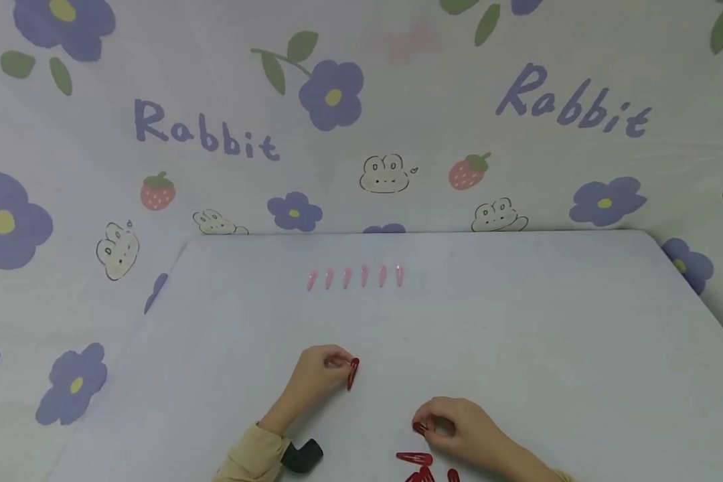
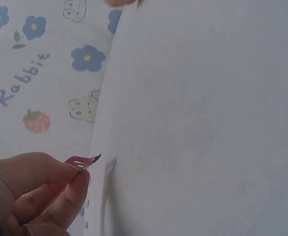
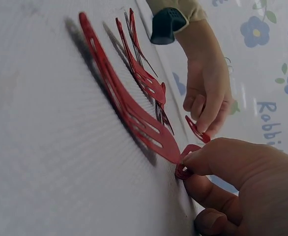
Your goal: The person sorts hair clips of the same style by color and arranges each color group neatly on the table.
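My left hand [image 1: 320, 375] pinches a red snap hair clip [image 1: 353, 373] between thumb and fingertips, raised over the white table. In the left wrist view that clip [image 2: 82, 162] pokes out past the fingertips. Closer to the table's near side, my right hand [image 1: 466, 432] pinches another red hair clip [image 1: 420, 428] by thumb and forefinger; the fingers cover much of it. Just below the right hand lie several loose red hair clips [image 1: 414, 458]. In the right wrist view one long red clip [image 3: 129, 105] lies right beside the pinching fingertips.
A row of several pink hair clips [image 1: 364, 276] lies side by side toward the table's [image 1: 548, 321] far edge. Behind stands a cloth backdrop [image 1: 434, 100] with flowers, rabbits and strawberries. A black band [image 1: 302, 456] sits at the left wrist by the beige sleeve [image 1: 254, 455].
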A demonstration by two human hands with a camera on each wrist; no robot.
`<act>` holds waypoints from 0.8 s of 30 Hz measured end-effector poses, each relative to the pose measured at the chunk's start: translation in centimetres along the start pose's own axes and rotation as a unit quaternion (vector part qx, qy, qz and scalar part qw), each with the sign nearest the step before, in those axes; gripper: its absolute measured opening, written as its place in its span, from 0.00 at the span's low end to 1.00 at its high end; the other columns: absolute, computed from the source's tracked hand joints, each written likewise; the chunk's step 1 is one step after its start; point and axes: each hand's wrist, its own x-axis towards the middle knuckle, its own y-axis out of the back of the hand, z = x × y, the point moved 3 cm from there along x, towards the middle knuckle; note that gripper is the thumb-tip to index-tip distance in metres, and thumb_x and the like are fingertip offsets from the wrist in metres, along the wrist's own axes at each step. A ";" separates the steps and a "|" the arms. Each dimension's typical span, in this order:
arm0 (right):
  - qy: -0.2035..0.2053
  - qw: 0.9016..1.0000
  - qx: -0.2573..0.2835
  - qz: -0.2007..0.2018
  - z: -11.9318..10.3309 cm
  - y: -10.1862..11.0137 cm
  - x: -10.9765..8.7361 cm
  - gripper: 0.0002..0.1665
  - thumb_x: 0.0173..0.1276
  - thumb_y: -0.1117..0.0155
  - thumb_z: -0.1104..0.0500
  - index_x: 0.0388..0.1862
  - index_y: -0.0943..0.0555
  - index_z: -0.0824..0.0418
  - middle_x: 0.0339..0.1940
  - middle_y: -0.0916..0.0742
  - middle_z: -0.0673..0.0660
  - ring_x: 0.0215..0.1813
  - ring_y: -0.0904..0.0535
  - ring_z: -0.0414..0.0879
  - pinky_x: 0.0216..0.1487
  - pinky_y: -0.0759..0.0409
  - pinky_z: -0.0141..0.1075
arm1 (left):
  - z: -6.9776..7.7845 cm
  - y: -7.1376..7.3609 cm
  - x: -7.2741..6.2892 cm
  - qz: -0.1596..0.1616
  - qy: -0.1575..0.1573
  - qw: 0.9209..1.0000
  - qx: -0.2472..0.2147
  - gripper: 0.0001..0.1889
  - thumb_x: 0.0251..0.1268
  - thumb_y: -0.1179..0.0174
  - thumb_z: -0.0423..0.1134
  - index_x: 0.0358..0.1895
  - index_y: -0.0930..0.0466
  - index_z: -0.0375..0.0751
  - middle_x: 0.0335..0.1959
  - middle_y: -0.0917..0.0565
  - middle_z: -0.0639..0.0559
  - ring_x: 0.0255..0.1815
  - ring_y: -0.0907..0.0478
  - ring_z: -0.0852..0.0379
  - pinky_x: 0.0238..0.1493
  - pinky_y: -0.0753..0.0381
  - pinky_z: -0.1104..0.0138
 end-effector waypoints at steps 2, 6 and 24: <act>0.003 1.000 0.000 0.003 0.0 0.0 0.0 0.17 0.52 0.35 0.68 0.36 0.22 0.47 0.26 0.24 0.36 0.30 0.28 0.32 0.35 0.28 0.30 | -0.8 1.2 0.5 0.022 0.009 1.000 0.009 0.05 0.49 0.40 0.28 0.29 0.18 0.40 0.21 0.21 0.57 0.24 0.29 0.61 0.24 0.31 0.68; 0.006 1.000 0.004 0.006 0.1 -0.1 -0.1 0.17 0.51 0.35 0.68 0.35 0.22 0.48 0.26 0.24 0.36 0.30 0.28 0.32 0.34 0.28 0.30 | -2.1 3.5 1.8 0.053 0.037 0.998 0.018 0.04 0.49 0.39 0.28 0.29 0.18 0.39 0.21 0.21 0.56 0.25 0.29 0.59 0.24 0.33 0.67; -0.016 1.000 -0.004 -0.001 0.3 -0.1 0.2 0.16 0.51 0.37 0.68 0.33 0.22 0.47 0.27 0.23 0.37 0.23 0.35 0.30 0.23 0.35 0.24 | -5.6 7.9 5.8 0.095 0.133 0.980 0.111 0.09 0.51 0.43 0.30 0.36 0.17 0.36 0.29 0.18 0.47 0.30 0.26 0.52 0.30 0.30 0.63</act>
